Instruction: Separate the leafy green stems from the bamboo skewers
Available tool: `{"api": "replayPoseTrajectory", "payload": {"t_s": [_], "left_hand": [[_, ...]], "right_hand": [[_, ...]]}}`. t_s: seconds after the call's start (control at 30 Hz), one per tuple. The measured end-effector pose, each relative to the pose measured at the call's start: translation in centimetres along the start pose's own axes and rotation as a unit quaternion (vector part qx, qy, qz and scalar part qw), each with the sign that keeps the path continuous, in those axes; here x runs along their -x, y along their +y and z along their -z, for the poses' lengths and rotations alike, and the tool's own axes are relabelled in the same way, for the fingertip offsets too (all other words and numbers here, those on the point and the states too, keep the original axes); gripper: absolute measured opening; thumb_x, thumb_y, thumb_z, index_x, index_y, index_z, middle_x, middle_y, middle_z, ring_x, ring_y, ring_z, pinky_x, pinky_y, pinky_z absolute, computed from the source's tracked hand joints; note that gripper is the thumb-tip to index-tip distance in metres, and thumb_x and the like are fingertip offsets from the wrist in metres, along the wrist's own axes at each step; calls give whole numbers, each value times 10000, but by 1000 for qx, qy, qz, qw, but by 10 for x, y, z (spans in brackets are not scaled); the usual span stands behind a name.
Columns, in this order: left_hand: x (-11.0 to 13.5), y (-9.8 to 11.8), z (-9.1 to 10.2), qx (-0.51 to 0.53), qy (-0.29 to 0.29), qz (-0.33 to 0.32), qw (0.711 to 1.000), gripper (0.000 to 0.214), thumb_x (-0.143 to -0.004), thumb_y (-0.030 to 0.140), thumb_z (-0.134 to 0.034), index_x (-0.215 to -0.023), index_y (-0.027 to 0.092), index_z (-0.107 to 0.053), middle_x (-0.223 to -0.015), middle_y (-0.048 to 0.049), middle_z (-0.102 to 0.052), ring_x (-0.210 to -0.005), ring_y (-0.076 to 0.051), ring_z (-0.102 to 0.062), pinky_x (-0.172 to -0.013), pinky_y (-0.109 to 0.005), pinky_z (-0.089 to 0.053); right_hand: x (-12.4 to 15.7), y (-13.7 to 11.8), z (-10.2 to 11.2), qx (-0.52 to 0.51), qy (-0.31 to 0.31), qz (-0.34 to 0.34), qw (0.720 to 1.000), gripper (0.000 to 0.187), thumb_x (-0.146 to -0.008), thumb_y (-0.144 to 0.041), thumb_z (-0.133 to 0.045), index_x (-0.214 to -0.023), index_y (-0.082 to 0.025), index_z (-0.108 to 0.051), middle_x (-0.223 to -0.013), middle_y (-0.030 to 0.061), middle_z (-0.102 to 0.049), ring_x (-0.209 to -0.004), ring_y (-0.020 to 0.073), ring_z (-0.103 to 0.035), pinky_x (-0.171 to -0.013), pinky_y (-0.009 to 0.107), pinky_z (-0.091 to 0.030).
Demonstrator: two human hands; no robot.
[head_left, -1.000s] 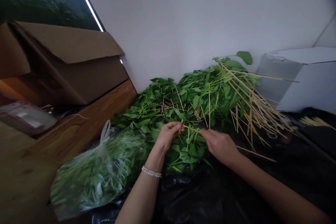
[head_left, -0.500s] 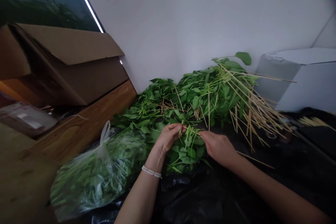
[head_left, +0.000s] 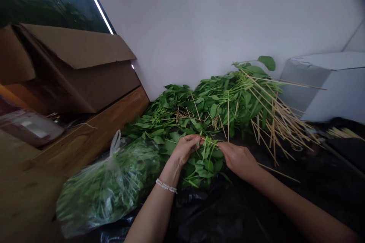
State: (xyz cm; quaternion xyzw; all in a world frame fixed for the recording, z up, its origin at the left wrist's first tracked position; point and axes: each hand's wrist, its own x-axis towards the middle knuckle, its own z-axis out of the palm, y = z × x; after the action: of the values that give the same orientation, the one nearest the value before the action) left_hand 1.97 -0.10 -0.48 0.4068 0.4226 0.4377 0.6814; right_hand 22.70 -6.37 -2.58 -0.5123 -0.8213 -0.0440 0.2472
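Pinched in right hand (head_left: pixel 237 159): one thin stick (head_left: pixel 216 144), crossed by green stems (head_left: pixel 208 148); left hand (head_left: pixel 186 148) apparently pinches another stem (head_left: pixel 201 134) at the stick's tip.

Head-worn view, facing forward and down

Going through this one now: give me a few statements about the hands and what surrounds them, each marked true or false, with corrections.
1. The left hand and right hand both hold the stick. True.
2. A watch circles the left wrist. False: it is a bracelet.
3. Green stems cross the stick between the hands. True.
4. Only bare wall shows at upper left. False: an open carton stands there.
5. A tied bag lies left of the hands. True.
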Motion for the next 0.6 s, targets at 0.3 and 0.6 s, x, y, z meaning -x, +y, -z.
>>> {"api": "replayPoseTrajectory", "payload": {"t_s": [0.3,0.6], "left_hand": [[0,-1,-1,-3,-3,-1,1000,329,-515,317,-881,-736,126,-729,-749,-41,-694,-673,-94,-593,-637,-196,-447],[1,-2,-7,-12,-3,-14,1000,384,-505,388,-876,-741,131,-717,-776,-46,-697,-690,-113,-603,-681,-227,-476]], "right_hand": [[-1,-1,1,-35,2,-13,999,311,-924,-143,-357,-1103,-194,-605,-1013,53,-687,-874,147,-654,-752,238,-472],[-2,-2,5,20,35,8,999,332,-888,-97,-374,-1110,-181,-606,-960,51,-695,-795,139,-655,-676,230,-463]]}}
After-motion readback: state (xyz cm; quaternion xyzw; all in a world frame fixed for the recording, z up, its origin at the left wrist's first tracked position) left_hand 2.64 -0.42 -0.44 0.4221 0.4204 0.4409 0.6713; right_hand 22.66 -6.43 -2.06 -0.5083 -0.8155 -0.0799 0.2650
